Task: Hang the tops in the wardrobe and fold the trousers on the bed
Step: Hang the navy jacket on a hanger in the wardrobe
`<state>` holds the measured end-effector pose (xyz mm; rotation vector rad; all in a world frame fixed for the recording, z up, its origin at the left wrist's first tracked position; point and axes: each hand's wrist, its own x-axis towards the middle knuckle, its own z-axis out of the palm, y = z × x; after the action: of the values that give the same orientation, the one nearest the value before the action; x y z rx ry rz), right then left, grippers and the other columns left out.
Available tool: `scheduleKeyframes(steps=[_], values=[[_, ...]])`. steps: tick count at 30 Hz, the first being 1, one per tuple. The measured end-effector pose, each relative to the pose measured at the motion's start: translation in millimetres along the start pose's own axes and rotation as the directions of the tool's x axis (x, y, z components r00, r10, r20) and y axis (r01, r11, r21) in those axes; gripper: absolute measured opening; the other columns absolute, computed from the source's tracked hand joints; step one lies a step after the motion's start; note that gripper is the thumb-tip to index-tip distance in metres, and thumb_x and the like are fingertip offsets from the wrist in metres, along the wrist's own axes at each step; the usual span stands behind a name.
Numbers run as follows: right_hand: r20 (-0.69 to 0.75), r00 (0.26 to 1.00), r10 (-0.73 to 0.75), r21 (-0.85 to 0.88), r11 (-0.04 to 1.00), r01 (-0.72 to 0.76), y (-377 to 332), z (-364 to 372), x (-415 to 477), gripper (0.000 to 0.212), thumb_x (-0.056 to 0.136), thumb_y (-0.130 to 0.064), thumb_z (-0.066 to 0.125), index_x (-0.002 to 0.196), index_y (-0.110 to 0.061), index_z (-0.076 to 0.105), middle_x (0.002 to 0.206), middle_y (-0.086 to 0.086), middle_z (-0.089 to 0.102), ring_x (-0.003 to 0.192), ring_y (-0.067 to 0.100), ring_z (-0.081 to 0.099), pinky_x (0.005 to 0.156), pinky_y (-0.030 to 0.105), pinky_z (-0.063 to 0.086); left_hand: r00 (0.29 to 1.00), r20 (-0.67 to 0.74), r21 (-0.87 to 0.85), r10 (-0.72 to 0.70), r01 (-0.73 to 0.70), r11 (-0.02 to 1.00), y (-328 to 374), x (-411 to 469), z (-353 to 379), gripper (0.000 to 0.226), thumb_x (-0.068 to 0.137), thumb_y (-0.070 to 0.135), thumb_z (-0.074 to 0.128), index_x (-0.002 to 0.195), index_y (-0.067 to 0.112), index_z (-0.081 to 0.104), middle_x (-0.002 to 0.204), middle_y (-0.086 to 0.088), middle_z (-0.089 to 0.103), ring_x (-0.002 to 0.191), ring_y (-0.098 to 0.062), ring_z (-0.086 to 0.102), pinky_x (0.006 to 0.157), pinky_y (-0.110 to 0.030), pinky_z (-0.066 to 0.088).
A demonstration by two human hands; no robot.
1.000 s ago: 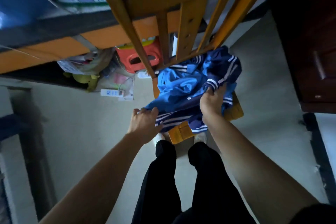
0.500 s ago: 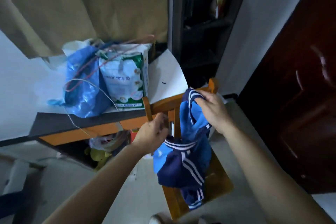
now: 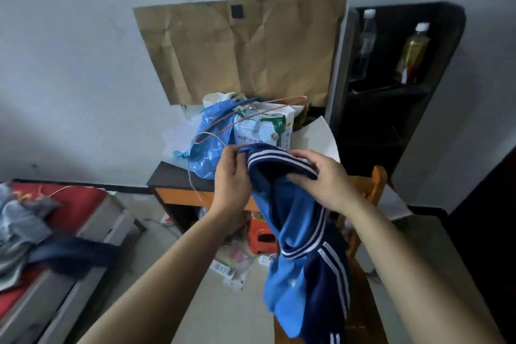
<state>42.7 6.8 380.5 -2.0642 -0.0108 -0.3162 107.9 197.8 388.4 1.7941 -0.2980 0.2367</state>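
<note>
A blue and navy garment with white stripes hangs in front of me, held up by its striped band. My left hand pinches the band's left end. My right hand grips the band's right part, fingers curled over the fabric. The rest of the garment drops down over the wooden chair. At the left edge is the bed with a red cover; other clothes lie heaped on it. Wire hangers lie on the bags on the desk.
A dark desk with an orange edge stands straight ahead, carrying a blue plastic bag and a white package. Brown paper covers the wall. A black shelf with two bottles is at the right. A red stool sits under the desk.
Both hands lifted the garment off the chair seat and brought it up to chest height. My view rose from the floor to the desk and wall.
</note>
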Motion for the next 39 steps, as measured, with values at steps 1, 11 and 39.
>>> scheduleKeyframes(steps=[1,11,39], values=[[0.075,0.997,0.002,-0.06,0.998,0.002,3.0,14.9,3.1,0.048,0.082,-0.02,0.078,0.124,-0.037,0.063,0.115,-0.013,0.07,0.107,0.003,0.065,0.091,0.019,0.048,0.997,-0.068,-0.012,-0.022,0.021,1.0,2.2,-2.5,-15.2,0.019,0.103,0.017,0.041,0.094,0.023,0.057,0.09,0.007,0.064,0.082,-0.005,0.057,0.078,-0.031,0.047],[0.536,0.842,0.058,-0.417,0.886,0.204,8.0,208.6,-4.1,0.031,0.086,-0.021,0.055,0.114,-0.032,0.066,0.113,0.01,0.061,0.11,0.032,0.059,0.086,0.036,0.049,0.832,-0.551,0.063,-0.059,0.112,0.992,5.3,-69.4,-211.3,0.019,0.1,0.015,0.042,0.086,0.015,0.057,0.081,0.005,0.059,0.077,-0.006,0.053,0.076,-0.026,0.046],[0.817,0.251,-0.519,0.512,0.853,0.099,-401.6,590.1,-98.8,0.027,0.093,-0.012,0.047,0.108,-0.029,0.061,0.093,0.003,0.069,0.068,0.014,0.064,0.053,0.027,0.046,-0.186,-0.971,-0.15,0.149,0.964,0.221,2.7,-380.7,-543.1,0.026,0.087,0.034,0.047,0.112,0.025,0.048,0.103,-0.011,0.07,0.098,-0.038,0.064,0.077,-0.04,0.045]])
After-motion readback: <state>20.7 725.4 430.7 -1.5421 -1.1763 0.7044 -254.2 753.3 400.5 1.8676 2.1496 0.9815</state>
